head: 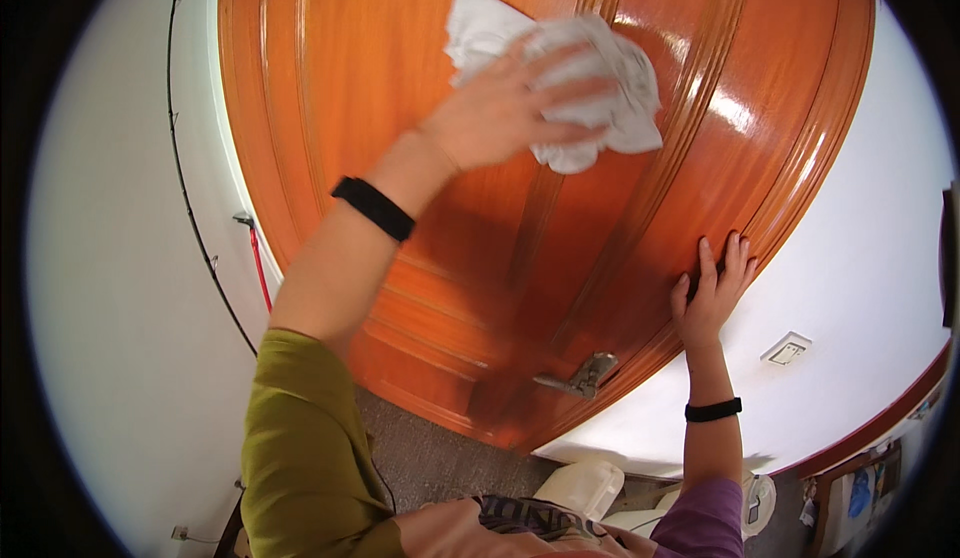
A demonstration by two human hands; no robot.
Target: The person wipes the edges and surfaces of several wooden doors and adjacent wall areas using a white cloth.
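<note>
A glossy orange-brown wooden door [375, 55] with raised moulding fills the middle of the head view. High on it, my left hand [502, 112] presses a crumpled white cloth [600, 100] against the panels, with spread fingers over the fabric. The left hand is blurred. Lower and to the right, my right hand [712, 288] rests on the door near its edge, fingers apart and holding nothing. Below and left of that hand sits a metal lever handle [585, 376].
A thin black fishing rod [180, 175] and a red-handled tool [259, 265] lean by the left wall. On the right wall is a switch plate [786, 349]. A cream plastic container [581, 487] stands on the grey floor [427, 445]. A wall socket [179, 533] shows low at left.
</note>
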